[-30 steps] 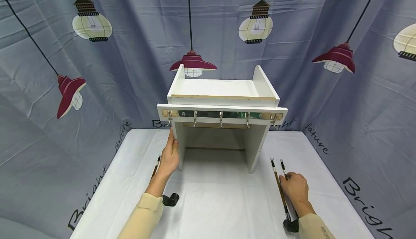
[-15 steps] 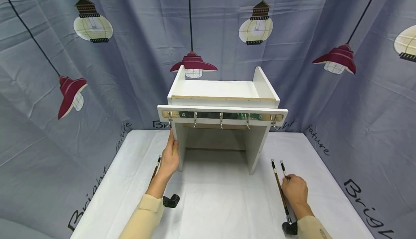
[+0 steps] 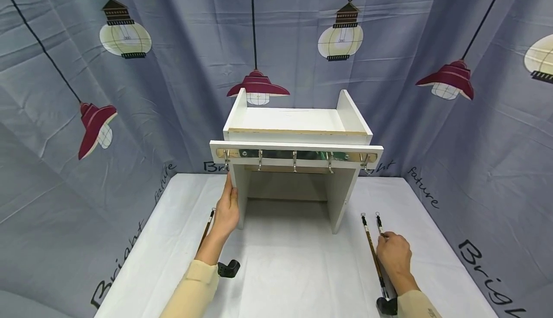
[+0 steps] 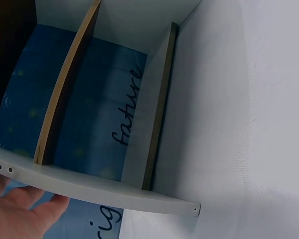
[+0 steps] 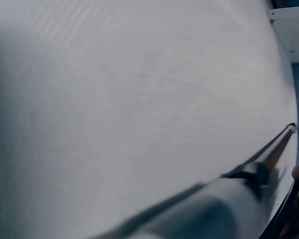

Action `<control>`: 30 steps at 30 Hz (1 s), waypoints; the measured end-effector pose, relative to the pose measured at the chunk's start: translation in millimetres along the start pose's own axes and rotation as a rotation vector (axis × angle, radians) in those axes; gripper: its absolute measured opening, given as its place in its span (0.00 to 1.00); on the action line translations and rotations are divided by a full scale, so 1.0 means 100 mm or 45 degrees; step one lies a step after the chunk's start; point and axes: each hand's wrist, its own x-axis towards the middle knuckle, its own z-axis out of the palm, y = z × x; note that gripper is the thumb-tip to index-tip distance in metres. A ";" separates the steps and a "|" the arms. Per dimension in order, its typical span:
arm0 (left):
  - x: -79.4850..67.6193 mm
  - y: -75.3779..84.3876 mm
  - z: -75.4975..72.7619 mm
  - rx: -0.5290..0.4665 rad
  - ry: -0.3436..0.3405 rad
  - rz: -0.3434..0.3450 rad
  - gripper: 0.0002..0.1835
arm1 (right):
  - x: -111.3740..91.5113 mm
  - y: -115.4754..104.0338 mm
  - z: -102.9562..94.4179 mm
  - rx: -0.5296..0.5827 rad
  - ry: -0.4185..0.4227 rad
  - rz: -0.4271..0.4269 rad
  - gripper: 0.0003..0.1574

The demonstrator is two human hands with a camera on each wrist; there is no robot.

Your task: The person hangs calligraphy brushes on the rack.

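Note:
A white wooden rack with an upper shelf and a front row of metal hooks stands on the table. My left hand rests along the outside of its left side panel, fingers pointing up; in the left wrist view, fingertips show beside that panel. My right hand pinches the handle of a calligraphy brush with a small hanging loop, its lower part hidden by the hand. A second brush lies just left of it; its pale bristle head looms blurred in the right wrist view.
Another brush lies left of the rack, partly behind my left forearm. White cloth covers the table. A blue-grey curtain printed with lamps surrounds the back and sides. Black wrist cameras sit at both cuffs.
My right hand and the pinched brush have shifted slightly right, widening the gap from the second brush's top end. The left hand stays in place against the rack.

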 end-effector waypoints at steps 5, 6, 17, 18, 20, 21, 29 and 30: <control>-0.04 -0.01 0.00 0.004 0.012 -0.013 0.32 | -0.04 -0.07 -0.07 0.058 0.079 0.006 0.18; -0.04 -0.01 0.00 0.000 0.014 -0.012 0.31 | -0.05 -0.09 -0.09 0.067 0.102 0.007 0.18; -0.02 0.00 0.02 0.013 0.020 0.005 0.31 | -0.02 -0.47 -0.34 0.205 0.351 -0.064 0.13; -0.02 0.01 0.02 0.014 0.021 0.006 0.31 | -0.02 -0.51 -0.36 0.224 0.381 -0.086 0.12; -0.01 0.01 0.02 0.017 0.022 0.012 0.31 | -0.03 -0.59 -0.41 0.261 0.431 -0.122 0.12; -0.01 0.01 0.02 0.018 0.022 0.014 0.31 | -0.04 -0.62 -0.43 0.277 0.453 -0.135 0.11; 0.00 0.02 0.01 0.016 0.022 0.020 0.31 | -0.08 -0.87 -0.61 0.349 0.517 -0.162 0.11; 0.00 0.02 0.01 0.015 0.022 0.020 0.31 | -0.09 -0.89 -0.63 0.358 0.526 -0.168 0.11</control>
